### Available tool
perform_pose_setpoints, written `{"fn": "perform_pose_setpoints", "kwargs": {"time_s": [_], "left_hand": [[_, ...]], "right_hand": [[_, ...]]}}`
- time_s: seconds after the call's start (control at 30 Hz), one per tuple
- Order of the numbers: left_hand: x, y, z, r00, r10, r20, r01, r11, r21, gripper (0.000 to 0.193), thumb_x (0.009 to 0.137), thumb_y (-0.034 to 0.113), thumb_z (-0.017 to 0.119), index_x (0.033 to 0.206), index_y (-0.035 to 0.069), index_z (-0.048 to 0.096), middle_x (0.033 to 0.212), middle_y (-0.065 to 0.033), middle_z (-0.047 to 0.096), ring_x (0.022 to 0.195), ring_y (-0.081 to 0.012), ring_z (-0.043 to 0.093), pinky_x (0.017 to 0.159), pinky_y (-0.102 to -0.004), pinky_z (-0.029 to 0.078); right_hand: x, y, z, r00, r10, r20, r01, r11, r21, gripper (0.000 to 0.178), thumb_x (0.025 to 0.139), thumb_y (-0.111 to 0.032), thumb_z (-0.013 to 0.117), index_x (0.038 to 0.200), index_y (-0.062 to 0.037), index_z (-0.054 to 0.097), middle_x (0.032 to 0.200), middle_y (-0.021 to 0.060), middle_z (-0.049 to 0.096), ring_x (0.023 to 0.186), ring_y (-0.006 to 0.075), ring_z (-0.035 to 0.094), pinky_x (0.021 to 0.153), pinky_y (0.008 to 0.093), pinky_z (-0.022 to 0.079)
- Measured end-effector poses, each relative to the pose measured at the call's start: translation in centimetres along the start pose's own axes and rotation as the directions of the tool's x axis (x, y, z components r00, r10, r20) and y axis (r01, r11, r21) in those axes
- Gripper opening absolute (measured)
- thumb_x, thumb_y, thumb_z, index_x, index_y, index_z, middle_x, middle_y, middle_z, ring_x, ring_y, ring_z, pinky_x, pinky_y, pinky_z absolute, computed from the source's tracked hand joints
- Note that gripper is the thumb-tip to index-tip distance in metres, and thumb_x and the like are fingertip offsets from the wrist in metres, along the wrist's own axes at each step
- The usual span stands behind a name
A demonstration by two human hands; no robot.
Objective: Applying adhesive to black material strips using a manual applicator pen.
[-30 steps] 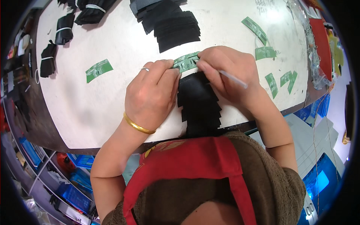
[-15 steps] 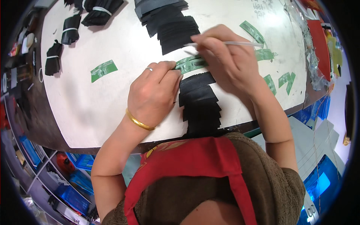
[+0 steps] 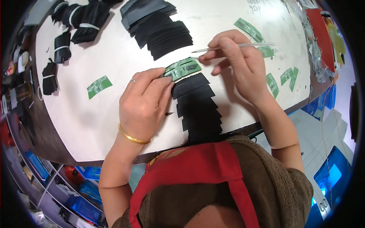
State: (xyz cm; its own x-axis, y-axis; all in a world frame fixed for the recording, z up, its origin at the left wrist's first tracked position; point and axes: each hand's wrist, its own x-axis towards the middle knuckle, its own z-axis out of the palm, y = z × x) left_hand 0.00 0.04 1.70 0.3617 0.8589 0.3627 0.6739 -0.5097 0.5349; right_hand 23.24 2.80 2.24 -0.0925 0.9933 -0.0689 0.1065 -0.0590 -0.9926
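My left hand [image 3: 142, 98], with a ring and a gold bracelet, grips the left end of a green slotted template [image 3: 182, 69] with its fingertips. Black material shows through a slot in the template. My right hand [image 3: 241, 62] holds a thin clear pen refill [image 3: 247, 45] between thumb and fingers, its tip just above the template's right end and apart from it. Toward me runs an overlapping row of black pieces [image 3: 197, 102], its upper end against the template. Beyond the template, more black pieces [image 3: 169, 38] lie fanned out.
Banded black bundles [image 3: 91, 24] lie at the far left of the white board [image 3: 87, 129]. One green template [image 3: 99, 86] sits alone on the left. Several other green pieces [image 3: 249, 29] are scattered to the right, beside clear plastic [image 3: 317, 57] at the board's edge.
My right hand has drawn back from the template, uncovering its right end. The view has shifted a little, moving most things on the board leftward in the picture. My left hand keeps its grip.
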Motion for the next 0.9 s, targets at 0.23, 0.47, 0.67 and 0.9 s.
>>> {"fn": "perform_pose_setpoints", "kwargs": {"time_s": [0.23, 0.47, 0.67, 0.9], "left_hand": [[-0.2, -0.3, 0.6, 1.0, 0.018, 0.01, -0.018, 0.999, 0.044, 0.018, 0.078, -0.005, 0.081, 0.094, 0.0, 0.075, 0.102, -0.0136, 0.074, 0.083, -0.0257, 0.072, 0.067, -0.0328, 0.058], [-0.3, -0.6, 0.5, 1.0, -0.028, 0.006, 0.028, 1.0, -0.001, 0.017, 0.08, -0.005, 0.082, 0.095, -0.001, 0.075, 0.103, -0.0136, 0.074, 0.08, -0.0203, 0.073, 0.064, -0.0284, 0.059], [-0.4, -0.7, 0.6, 1.0, -0.017, 0.0, 0.017, 1.0, 0.022, 0.017, 0.079, -0.005, 0.082, 0.095, -0.001, 0.075, 0.102, -0.0134, 0.074, 0.081, -0.0214, 0.074, 0.065, -0.0293, 0.06], [-0.3, -0.7, 1.4, 0.996, 0.066, -0.061, -0.065, 0.998, 0.021, 0.018, 0.077, -0.003, 0.08, 0.093, -0.001, 0.072, 0.099, -0.0133, 0.07, 0.082, -0.0292, 0.068, 0.072, -0.0354, 0.056]], "right_hand": [[-0.2, 0.6, 0.2, 0.999, 0.047, 0.0, -0.047, 0.998, 0.052, 0.038, 0.111, -0.029, 0.05, 0.104, 0.0022, 0.07, 0.092, 0.0047, 0.071, 0.08, 0.0098, 0.071, 0.065, 0.0223, 0.057], [0.1, 0.5, -0.2, 0.994, 0.075, 0.084, -0.08, 0.995, 0.057, 0.035, 0.114, -0.029, 0.042, 0.116, 0.0004, 0.061, 0.095, 0.0088, 0.07, 0.096, 0.021, 0.076, 0.066, 0.0223, 0.058], [0.2, 0.5, 0.1, 0.992, 0.08, 0.094, -0.084, 0.996, 0.041, 0.035, 0.114, -0.029, 0.042, 0.116, 0.0004, 0.062, 0.096, 0.0083, 0.07, 0.095, 0.02, 0.076, 0.068, 0.0227, 0.058], [0.6, 0.0, 1.2, 0.934, -0.269, 0.235, 0.341, 0.869, -0.359, 0.025, 0.105, -0.029, 0.059, 0.107, -0.0071, 0.071, 0.092, 0.0063, 0.073, 0.074, 0.0219, 0.072, 0.064, 0.0318, 0.056]]}}
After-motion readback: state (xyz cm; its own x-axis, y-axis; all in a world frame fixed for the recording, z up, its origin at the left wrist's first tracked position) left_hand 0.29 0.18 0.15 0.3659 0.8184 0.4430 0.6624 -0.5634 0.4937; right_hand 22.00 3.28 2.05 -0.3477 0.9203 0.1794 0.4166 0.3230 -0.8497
